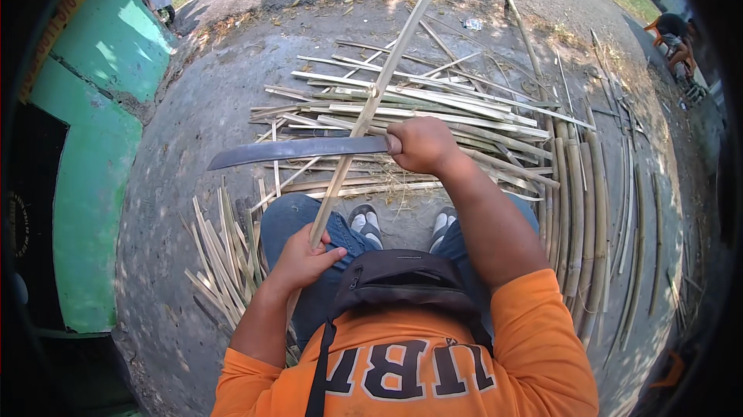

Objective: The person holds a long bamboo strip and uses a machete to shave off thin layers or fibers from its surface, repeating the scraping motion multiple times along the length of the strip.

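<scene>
My right hand (pixel 424 146) is closed round the wooden handle of a machete (pixel 302 151), whose long dark blade points left. The blade lies across a long split bamboo strip (pixel 357 132), just above my knees; whether its edge cuts into the strip I cannot tell. My left hand (pixel 307 259) grips that strip low down, by my left thigh. From there the strip slants up and away past the blade, with a knot partway along. Its lower end runs down beside my left leg, partly hidden by my arm.
Split bamboo strips (pixel 464 107) lie heaped beyond my feet, with another bundle (pixel 220 254) at my left. Whole bamboo poles (pixel 590 223) lie along the right. A green wall (pixel 93 185) stands at the left. A person (pixel 677 39) sits at the far right. A black waist bag (pixel 406 278) rests on my lap.
</scene>
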The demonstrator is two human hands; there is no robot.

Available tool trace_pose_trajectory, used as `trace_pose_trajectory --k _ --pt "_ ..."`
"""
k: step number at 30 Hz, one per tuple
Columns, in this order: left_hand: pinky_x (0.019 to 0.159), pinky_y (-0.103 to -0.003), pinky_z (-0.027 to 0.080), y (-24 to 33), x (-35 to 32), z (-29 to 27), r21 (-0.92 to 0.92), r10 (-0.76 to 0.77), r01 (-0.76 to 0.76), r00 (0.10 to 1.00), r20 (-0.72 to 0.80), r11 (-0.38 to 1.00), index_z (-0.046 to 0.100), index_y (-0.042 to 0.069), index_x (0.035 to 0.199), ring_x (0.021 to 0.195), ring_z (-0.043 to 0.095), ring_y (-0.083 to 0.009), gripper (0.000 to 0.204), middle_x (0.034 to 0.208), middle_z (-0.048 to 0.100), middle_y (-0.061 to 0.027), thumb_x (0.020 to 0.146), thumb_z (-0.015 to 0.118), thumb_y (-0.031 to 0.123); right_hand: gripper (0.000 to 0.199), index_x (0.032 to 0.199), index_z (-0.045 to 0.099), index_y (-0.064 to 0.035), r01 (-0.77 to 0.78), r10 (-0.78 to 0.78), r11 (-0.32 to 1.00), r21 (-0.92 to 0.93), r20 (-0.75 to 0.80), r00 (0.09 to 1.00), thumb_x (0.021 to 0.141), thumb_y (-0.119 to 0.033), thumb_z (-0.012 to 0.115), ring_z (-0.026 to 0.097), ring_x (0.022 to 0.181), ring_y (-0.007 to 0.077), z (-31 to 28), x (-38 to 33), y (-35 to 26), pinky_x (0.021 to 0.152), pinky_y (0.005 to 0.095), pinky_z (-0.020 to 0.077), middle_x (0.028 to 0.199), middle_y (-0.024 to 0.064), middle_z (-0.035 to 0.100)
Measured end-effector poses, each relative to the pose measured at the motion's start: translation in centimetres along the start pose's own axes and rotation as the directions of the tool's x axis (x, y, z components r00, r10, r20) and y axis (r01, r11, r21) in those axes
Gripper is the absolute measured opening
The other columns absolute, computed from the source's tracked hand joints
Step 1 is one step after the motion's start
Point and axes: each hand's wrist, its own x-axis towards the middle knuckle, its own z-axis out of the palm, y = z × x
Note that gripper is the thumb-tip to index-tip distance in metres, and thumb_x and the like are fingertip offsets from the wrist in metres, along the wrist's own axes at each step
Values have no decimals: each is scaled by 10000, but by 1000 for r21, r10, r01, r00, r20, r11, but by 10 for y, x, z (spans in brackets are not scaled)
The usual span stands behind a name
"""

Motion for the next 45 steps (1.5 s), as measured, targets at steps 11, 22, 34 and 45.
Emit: trace_pose_trajectory --k 11,22,34,45 --pt "561 -276 396 2 1 5 169 -16 10 999 33 986 546 51 964 628 445 -59 396 660 496 45 819 885 195 244 952 773 -148 -477 477 879 -3 -29 879 888 -320 613 721 912 370 0 -3 44 818 480 586 932 149 752" --pt "591 -226 364 -3 1 -1 -21 26 -25 1000 17 999 536 81 980 661 423 -34 374 703 462 76 825 874 121 165 813 689 -147 133 -132 990 -56 12 991 839 -308 663 705 715 357 5 -3 -16 657 516 542 713 83 706" --pt "598 -215 377 -11 -2 -1 62 80 -83 996 37 995 533 81 976 663 437 -27 375 716 470 80 830 877 116 188 925 745 -165 -413 418 909 62 -138 898 889 -313 634 716 838 376 -6 -6 23 753 501 576 852 149 738" --pt "577 -233 373 -12 2 -6 -11 43 -43 999 23 999 538 69 980 651 434 -30 371 692 484 63 837 871 149 103 828 703 -170 0 -2 998 -68 -24 1000 838 -254 645 708 760 370 6 3 10 679 502 552 755 87 720"
